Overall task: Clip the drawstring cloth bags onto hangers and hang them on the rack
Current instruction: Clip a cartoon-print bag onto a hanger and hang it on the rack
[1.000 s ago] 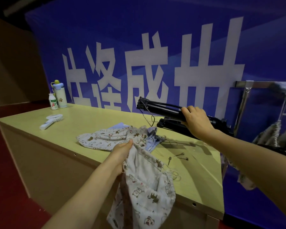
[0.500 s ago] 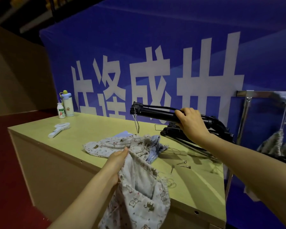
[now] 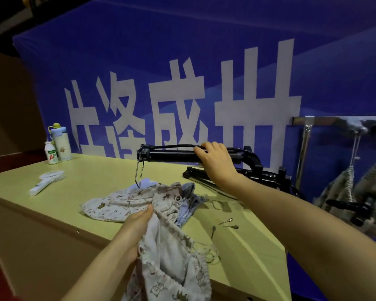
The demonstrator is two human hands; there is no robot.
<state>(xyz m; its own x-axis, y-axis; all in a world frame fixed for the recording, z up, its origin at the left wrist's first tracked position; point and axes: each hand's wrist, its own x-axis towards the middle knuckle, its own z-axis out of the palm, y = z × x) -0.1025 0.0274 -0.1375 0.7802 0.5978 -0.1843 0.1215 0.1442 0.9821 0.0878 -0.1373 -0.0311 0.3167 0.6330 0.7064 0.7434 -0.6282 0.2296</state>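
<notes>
My left hand (image 3: pixel 137 222) grips a pale animal-print drawstring bag (image 3: pixel 172 261) that hangs over the table's front edge. More printed bags (image 3: pixel 117 203) and a light blue one (image 3: pixel 189 205) lie bunched on the table just behind it. My right hand (image 3: pixel 217 161) holds a long black bar-shaped hanger piece (image 3: pixel 167 155) level above the table, and a metal wire loop (image 3: pixel 139 172) dangles from its left end over the bags. A second black piece (image 3: pixel 248 174) lies on the table under my right wrist. The metal rack rail (image 3: pixel 321 120) at the right carries hung bags (image 3: pixel 343 187).
The yellow-green table (image 3: pixel 96 170) holds a tall bottle (image 3: pixel 61 144), a small white bottle (image 3: pixel 51 153) and a white handled fan (image 3: pixel 46 181) at the left. Small metal pins (image 3: pixel 228 222) and loose string lie near the right front edge. A blue banner stands behind.
My right hand has raised the black piece off the table and levelled it, so the wire loop now hangs down. My left hand keeps its grip on the bag.
</notes>
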